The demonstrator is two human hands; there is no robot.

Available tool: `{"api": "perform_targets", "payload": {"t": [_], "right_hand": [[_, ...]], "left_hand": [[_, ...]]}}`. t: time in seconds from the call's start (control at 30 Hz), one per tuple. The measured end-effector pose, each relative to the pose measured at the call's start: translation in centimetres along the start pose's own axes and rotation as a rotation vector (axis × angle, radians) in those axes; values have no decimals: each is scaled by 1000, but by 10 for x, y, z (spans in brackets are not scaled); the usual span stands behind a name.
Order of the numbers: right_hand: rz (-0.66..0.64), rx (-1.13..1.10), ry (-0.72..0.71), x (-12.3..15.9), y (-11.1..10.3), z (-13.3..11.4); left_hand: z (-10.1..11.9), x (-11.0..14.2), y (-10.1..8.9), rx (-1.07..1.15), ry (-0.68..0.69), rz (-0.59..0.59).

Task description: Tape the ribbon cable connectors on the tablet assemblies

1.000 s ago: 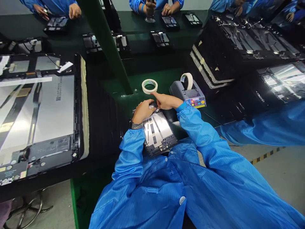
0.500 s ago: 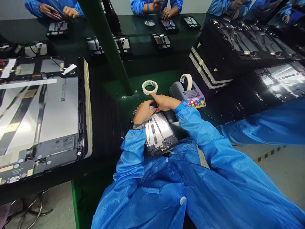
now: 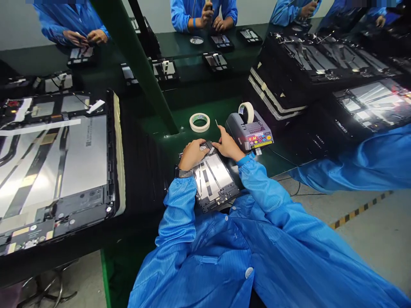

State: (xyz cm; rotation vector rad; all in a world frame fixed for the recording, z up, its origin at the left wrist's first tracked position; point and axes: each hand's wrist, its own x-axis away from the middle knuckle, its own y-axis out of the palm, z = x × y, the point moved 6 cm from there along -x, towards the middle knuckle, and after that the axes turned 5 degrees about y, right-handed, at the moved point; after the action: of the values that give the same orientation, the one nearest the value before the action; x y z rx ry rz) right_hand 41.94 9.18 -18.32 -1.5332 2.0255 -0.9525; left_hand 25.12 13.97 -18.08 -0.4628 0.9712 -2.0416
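Observation:
An opened tablet (image 3: 218, 171) with bare metal plates and dark ribbon cables lies tilted close to my body. My left hand (image 3: 192, 155) grips its upper left part, fingers at the top edge and thumb on the inner side. At the upper right corner is my right hand (image 3: 228, 144), its thumb touching the tablet and its forefinger stretched up and away. A thin pale sliver (image 3: 216, 122) shows at that fingertip; its kind is unclear. Beside the thumb, a small white tape piece (image 3: 212, 150) is on the tablet.
Beyond my hands lie a masking tape roll (image 3: 199, 122) and a grey tape dispenser (image 3: 248, 132), a short strip out its front. Stacked tablets (image 3: 321, 64) rise right; another stack (image 3: 80, 158) stands left. A green post (image 3: 144, 81) crosses the bench. Co-workers' hands (image 3: 86, 37) work opposite.
My right hand has drawn away from my left hand, rightward, its forefinger now raised with the sliver. The white piece on the tablet has come into view. A strip now shows at the dispenser's front.

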Motion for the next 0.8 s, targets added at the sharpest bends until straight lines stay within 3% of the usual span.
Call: {"api": "perform_targets", "payload": {"t": [0.13, 0.3, 0.4, 0.47, 0.53, 0.6, 0.7, 0.8], "right_hand": [[104, -245, 68, 13, 18, 28], [83, -344, -14, 11, 27, 29], [117, -316, 22, 10, 21, 28], [202, -282, 22, 17, 11, 21], [245, -253, -52, 30, 1, 4], [164, -232, -183, 45, 0, -20], [-65, -162, -367, 64, 15, -59], [-175, -31, -441, 69, 32, -81]], "left_hand": [[1, 2, 0, -13, 11, -33], [1, 1, 3, -43, 17, -9], [7, 0, -2, -17, 41, 41], [18, 5, -14, 30, 119, 135], [28, 22, -32, 107, 210, 300], [27, 48, -50, 198, 214, 515], [-1, 92, -55, 348, 31, 774], [-35, 121, -36, 509, -174, 833]]}}
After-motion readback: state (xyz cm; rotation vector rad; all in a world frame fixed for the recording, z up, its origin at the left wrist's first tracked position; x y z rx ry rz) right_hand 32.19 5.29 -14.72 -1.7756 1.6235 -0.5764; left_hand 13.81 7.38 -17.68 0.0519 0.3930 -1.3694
